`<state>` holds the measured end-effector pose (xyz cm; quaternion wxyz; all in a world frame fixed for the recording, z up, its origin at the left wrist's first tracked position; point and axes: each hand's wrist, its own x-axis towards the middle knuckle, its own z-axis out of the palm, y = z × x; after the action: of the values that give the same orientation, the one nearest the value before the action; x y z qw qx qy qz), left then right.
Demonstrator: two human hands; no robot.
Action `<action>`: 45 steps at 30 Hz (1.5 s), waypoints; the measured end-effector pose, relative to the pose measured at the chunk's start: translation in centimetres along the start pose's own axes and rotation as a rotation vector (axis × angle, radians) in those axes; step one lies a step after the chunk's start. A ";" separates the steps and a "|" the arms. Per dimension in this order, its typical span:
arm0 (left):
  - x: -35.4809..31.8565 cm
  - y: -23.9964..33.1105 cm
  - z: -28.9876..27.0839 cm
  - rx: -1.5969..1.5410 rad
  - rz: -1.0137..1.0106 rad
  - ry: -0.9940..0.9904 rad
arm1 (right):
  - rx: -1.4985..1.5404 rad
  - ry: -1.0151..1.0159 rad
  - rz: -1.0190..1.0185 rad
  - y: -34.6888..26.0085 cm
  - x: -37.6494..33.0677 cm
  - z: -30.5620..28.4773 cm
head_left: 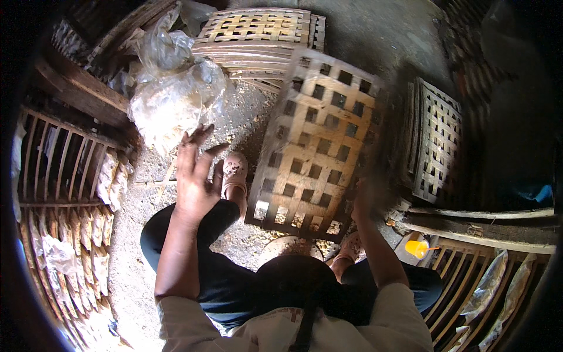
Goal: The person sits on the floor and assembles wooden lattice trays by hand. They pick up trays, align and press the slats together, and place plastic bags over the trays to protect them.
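Observation:
A rectangular lattice tray (316, 130) of woven bamboo strips stands tilted in front of me, slightly blurred. My right hand (362, 202) grips its lower right edge; the fingers are partly lost in shadow and blur. My left hand (196, 176) is raised to the left of the tray, its fingers spread and nothing in them. Just beyond those fingertips sits a clear plastic bag (176, 100) with pale contents, brightly lit.
Similar woven trays (252, 47) are stacked at the far side, and another stack (440, 141) leans at the right. Slatted racks (64, 202) holding wrapped pieces line the left. A slatted rack (454, 281) and an orange cup (416, 249) are at the lower right. Crumbs litter the floor.

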<state>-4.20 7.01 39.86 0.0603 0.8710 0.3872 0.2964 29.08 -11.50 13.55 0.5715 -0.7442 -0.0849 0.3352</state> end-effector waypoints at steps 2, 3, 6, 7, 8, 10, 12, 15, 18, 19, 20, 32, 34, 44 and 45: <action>0.1 -0.2 0.8 0.001 0.033 -0.077 | 0.068 -0.015 -0.030 2.0 3.4 -0.4; 0.2 -0.1 1.1 -0.002 0.052 -0.103 | 0.069 0.010 0.018 1.8 4.2 0.1; 0.7 0.3 1.7 0.018 0.078 -0.165 | 0.058 0.086 0.133 0.9 6.3 2.0; 0.8 0.3 1.9 -0.006 0.077 -0.185 | 0.044 0.114 0.153 0.1 6.2 2.8; 0.8 0.3 2.1 -0.029 0.075 -0.206 | 0.029 0.140 0.172 -0.8 6.1 3.5; 0.8 0.2 2.4 -0.048 0.073 -0.254 | -0.012 0.108 0.145 -2.6 5.8 4.6; 1.0 0.2 2.7 -0.038 0.073 -0.310 | -0.137 0.133 0.074 -0.5 7.9 5.0; 1.1 0.0 3.4 -0.060 0.055 -0.378 | -0.646 0.135 -0.095 5.8 13.2 3.5; -0.6 -1.4 3.8 -0.129 -0.057 -0.584 | -1.229 -0.009 -0.274 3.0 13.6 3.2; -1.1 -1.9 4.1 -0.191 -0.193 -0.743 | -1.241 0.040 -0.295 5.2 14.4 3.0; -0.6 -1.8 2.9 0.120 -0.147 -0.986 | -1.258 -0.041 -0.330 1.3 11.1 5.2; 5.1 -23.1 3.6 -0.452 -0.640 -0.948 | -0.438 0.086 -0.388 15.2 11.9 -19.7; 0.0 -31.6 12.1 -0.064 -0.367 -0.813 | -0.334 0.066 -0.102 14.7 11.3 -19.5; -4.4 -40.0 27.9 0.417 -0.622 -0.342 | -0.677 0.065 -0.272 7.3 -0.4 -11.2; -3.6 -40.7 26.9 0.328 -0.621 -0.222 | -0.626 0.042 -0.235 6.5 -0.5 -10.6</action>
<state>-16.94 35.99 2.55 0.0484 0.7367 0.6667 0.1017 33.37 -22.30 9.09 0.3517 -0.8753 -0.2573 0.2094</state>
